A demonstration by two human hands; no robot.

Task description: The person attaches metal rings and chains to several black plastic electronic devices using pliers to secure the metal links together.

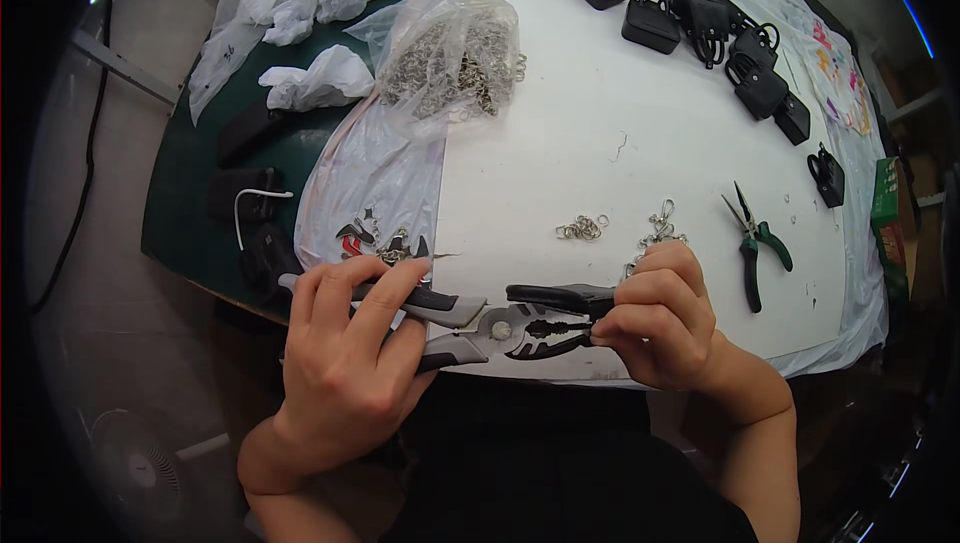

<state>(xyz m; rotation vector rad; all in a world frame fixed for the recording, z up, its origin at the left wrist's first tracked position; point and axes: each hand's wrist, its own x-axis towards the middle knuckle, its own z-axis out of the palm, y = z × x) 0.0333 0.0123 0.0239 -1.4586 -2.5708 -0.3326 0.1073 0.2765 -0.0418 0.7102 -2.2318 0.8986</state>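
Note:
My left hand (350, 353) is closed around the grey-and-black handles of a pair of pliers (501, 331). The handles stand apart, and the jaws point right, with a gap between them. My right hand (660, 318) pinches a black item (560, 297) whose rounded end sticks out just above the jaws; its kind I cannot make out. Those fingertips meet the tips of the jaws, so whatever small part sits there is hidden. Beyond my right hand lie metal clasps (664, 223), and left of them a small heap of metal rings (582, 229).
A clear bag of metal rings (450, 68) rests at the back. Several small black cases (652, 23) line the far right. Green-handled needle-nose pliers (750, 243) lie right of my right hand. Small metal and red pieces (375, 238) sit on white plastic sheeting beyond my left hand.

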